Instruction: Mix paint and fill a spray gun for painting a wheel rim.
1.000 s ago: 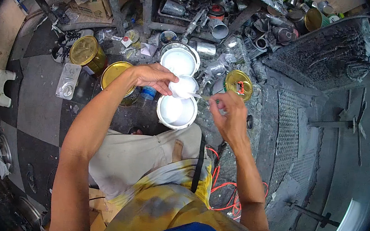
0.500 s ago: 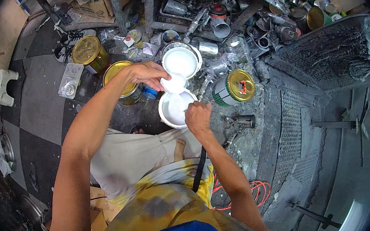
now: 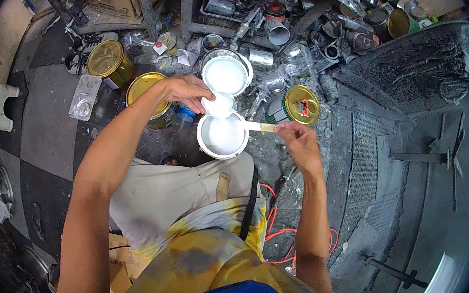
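Note:
My left hand (image 3: 187, 92) pinches a small white round cup (image 3: 220, 105) by its left edge. The cup hangs over the gap between two white buckets. My right hand (image 3: 301, 145), fingers closed, grips a flat stick (image 3: 261, 127) by its bare wooden end. White coats the stick's left part, whose tip reaches the right rim of the near bucket (image 3: 200, 137). White liquid, likely paint, lies in that bucket. Just beyond it, the far bucket (image 3: 250, 70) also holds white liquid. A clear bottle with a blue cap (image 3: 186, 113) stands below my left wrist.
Gold-lidded cans (image 3: 106, 58) (image 3: 147, 86) stand on the left, another can (image 3: 302, 104) on the right. A clear plastic tray (image 3: 84, 97) and a white stool (image 3: 2, 106) are farther left. Red hose (image 3: 282, 232) coils beside my right arm. Paint-crusted clutter (image 3: 262, 57) fills the back.
My right hand has moved right, drawing the stick out of the near bucket to lie level at its rim. My left hand stays nearly still with the cup. The view has shifted slightly.

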Motion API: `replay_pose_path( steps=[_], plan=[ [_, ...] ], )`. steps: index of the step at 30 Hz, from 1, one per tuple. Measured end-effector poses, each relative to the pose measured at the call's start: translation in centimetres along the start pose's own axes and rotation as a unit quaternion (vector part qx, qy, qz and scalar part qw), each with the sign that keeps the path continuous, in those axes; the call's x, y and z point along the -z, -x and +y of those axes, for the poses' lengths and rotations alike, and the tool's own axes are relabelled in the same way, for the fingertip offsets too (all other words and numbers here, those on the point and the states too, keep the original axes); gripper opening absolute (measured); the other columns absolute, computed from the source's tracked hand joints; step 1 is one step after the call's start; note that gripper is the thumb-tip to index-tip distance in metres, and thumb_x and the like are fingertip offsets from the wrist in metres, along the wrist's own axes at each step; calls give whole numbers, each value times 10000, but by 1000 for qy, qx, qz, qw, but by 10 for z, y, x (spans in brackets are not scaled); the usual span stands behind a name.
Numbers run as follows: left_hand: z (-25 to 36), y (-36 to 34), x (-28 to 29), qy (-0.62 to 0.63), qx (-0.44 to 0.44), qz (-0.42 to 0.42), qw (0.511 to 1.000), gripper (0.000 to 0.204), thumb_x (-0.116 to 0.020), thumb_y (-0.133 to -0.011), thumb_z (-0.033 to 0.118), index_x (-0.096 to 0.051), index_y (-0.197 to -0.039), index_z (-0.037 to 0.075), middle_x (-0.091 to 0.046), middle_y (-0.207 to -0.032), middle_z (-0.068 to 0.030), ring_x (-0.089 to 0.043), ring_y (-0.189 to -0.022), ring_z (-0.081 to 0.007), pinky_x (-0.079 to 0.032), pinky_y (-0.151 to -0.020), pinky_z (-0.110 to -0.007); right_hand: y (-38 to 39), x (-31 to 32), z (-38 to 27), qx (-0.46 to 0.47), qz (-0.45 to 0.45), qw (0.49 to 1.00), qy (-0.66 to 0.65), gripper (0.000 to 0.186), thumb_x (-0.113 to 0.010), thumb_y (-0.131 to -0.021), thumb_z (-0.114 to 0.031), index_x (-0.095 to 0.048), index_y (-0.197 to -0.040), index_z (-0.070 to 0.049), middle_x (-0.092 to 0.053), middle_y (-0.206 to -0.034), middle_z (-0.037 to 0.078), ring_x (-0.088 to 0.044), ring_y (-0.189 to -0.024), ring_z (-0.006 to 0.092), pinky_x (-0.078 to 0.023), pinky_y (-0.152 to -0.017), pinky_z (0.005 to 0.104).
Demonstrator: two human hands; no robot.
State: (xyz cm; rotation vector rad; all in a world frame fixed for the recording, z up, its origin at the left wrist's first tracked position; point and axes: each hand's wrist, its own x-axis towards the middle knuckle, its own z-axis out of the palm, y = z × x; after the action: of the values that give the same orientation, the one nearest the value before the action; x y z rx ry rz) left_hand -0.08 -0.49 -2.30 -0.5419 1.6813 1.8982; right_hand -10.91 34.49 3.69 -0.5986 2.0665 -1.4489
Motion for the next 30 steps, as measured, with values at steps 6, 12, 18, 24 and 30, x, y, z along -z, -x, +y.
replay_pose_path(
  steps=[6, 12, 18, 24, 30],
  plan=[
    [4, -2, -9, -2, 1, -6, 1000, 568, -768, -901, 303, -558, -1278, -67, -657, -1131, -188, -725, -908, -236, -623, -818, -327, 11, 12, -44, -11, 23, 1000, 9, 115, -721, -925, -127, -736, -929, -13, -461, -681, -128, -344, -618, -4, -237, -530, 221],
    [3, 1, -11, 33, 5, -51, 998, 581, -752, -911, 332, -554, -1272, -78, -640, -1130, -195, -716, -920, -251, -618, -832, -334, 17, -37, -43, 239, 102, 935, 242, 109, -735, -859, -77, -723, -955, -27, -458, -653, -18, -452, -604, 129, -326, -586, 302],
    [11, 2, -15, 62, 8, -64, 996, 602, -715, -929, 383, -559, -1260, -95, -633, -1121, -195, -711, -938, -266, -615, -836, -340, 30, -61, -2, 467, 8, 780, 417, 383, -789, -703, -49, -703, -1076, -47, -456, -788, 37, -512, -764, 221, -368, -703, 373],
    [0, 0, -2, 17, 23, -29, 999, 582, -719, -926, 374, -568, -1247, -87, -641, -1111, -191, -714, -931, -267, -619, -828, -335, 49, -45, 3, 442, 33, 787, 429, 277, -752, -774, -69, -699, -1046, -75, -487, -791, 15, -520, -766, 199, -365, -715, 371],
    [-2, -3, -2, -7, 22, -19, 1000, 556, -729, -919, 352, -575, -1256, -63, -649, -1089, -172, -720, -892, -245, -626, -821, -332, 19, -66, 35, 337, 78, 848, 402, 112, -742, -791, -82, -688, -888, -98, -579, -801, 40, -577, -797, 230, -375, -735, 400]
  ],
)
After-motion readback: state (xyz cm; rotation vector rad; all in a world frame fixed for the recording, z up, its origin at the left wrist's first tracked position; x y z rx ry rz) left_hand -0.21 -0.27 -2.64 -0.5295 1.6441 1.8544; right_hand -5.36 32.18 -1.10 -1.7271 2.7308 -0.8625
